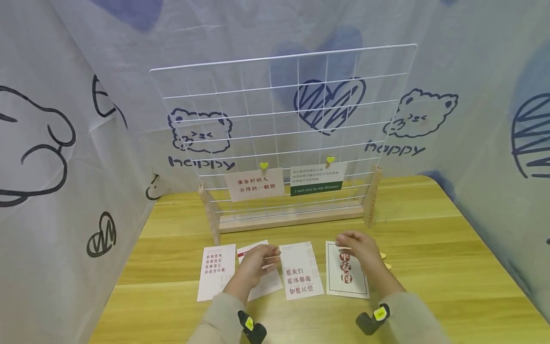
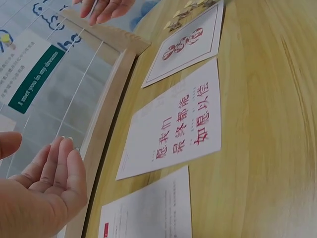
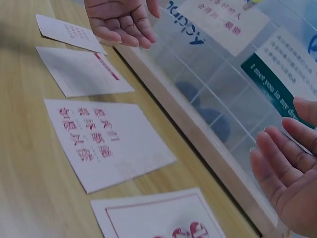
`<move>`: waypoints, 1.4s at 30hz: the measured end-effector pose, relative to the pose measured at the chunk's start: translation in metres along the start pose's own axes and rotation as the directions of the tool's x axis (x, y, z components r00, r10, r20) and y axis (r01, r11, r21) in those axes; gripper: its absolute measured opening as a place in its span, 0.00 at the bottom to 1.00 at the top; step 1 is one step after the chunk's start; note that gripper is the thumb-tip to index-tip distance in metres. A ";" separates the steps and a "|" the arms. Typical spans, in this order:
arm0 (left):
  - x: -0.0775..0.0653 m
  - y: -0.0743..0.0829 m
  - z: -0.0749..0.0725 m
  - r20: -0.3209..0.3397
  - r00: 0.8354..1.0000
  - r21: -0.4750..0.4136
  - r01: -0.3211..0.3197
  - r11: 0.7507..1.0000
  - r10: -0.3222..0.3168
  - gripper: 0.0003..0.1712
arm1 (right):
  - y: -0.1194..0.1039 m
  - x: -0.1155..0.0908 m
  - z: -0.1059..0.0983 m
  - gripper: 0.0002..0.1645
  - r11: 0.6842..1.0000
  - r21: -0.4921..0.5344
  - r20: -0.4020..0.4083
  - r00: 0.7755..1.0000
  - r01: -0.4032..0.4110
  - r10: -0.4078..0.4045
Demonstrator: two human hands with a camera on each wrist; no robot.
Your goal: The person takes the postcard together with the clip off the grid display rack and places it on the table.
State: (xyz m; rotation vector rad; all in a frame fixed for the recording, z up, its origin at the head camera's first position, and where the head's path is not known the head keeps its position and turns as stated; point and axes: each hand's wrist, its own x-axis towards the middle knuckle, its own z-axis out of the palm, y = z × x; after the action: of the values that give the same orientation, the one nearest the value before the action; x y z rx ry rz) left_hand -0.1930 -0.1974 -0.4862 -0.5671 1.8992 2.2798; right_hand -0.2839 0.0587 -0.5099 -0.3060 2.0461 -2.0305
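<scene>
My left hand (image 1: 259, 263) hovers over a card with a red band (image 1: 267, 283), fingers loosely bent and nothing in them. Above the bordered card with red round characters (image 1: 346, 279), my right hand (image 1: 357, 246) hangs relaxed and holds nothing. Between the hands lies a white card with red writing (image 1: 301, 272); a text card (image 1: 215, 272) lies at the far left of the row. On the white wire grid (image 1: 240, 124), yellow heart clips hold a pale card (image 1: 255, 185) and a green-and-white card (image 1: 318, 179).
The grid stands in a wooden base (image 1: 292, 218) behind the row of cards. Beside my right wrist, several small yellow clips (image 1: 387, 265) lie on the wooden table (image 1: 429, 248). Printed cloth (image 1: 485, 71) hangs round the back and sides.
</scene>
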 end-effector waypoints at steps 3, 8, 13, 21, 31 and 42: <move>0.000 0.003 -0.008 -0.030 0.999 -0.007 -0.011 1.000 0.011 0.20 | -0.016 0.002 0.014 0.28 0.999 -0.004 0.020 0.999 0.039 -0.039; 0.001 0.006 -0.018 -0.099 0.995 -0.044 -0.032 0.999 0.028 0.20 | -0.032 0.010 0.030 0.25 0.999 -0.035 0.048 0.998 0.028 -0.027; 0.003 0.010 -0.025 -0.130 0.990 -0.090 -0.060 0.994 0.049 0.20 | -0.054 0.016 0.045 0.26 0.998 -0.055 0.062 0.998 -0.019 0.022; 0.007 0.022 -0.039 -0.191 0.979 -0.148 -0.096 0.984 0.067 0.17 | -0.073 0.034 0.063 0.26 0.999 -0.037 0.121 0.992 0.037 -0.032; 0.015 0.047 -0.056 -0.214 0.970 -0.158 -0.149 0.976 0.114 0.21 | -0.098 0.055 0.084 0.23 0.994 -0.093 0.112 0.993 0.054 -0.043; 0.028 0.068 -0.065 -0.255 0.962 -0.186 -0.150 0.971 0.100 0.22 | -0.122 0.076 0.110 0.22 0.972 -0.207 0.161 0.984 0.109 -0.076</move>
State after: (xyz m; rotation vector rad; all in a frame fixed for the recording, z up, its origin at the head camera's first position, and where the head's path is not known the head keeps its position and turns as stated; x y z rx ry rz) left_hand -0.2272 -0.2778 -0.4428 -0.8091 1.8622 2.6153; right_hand -0.3242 -0.0707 -0.3904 -0.5890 2.1929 -1.7739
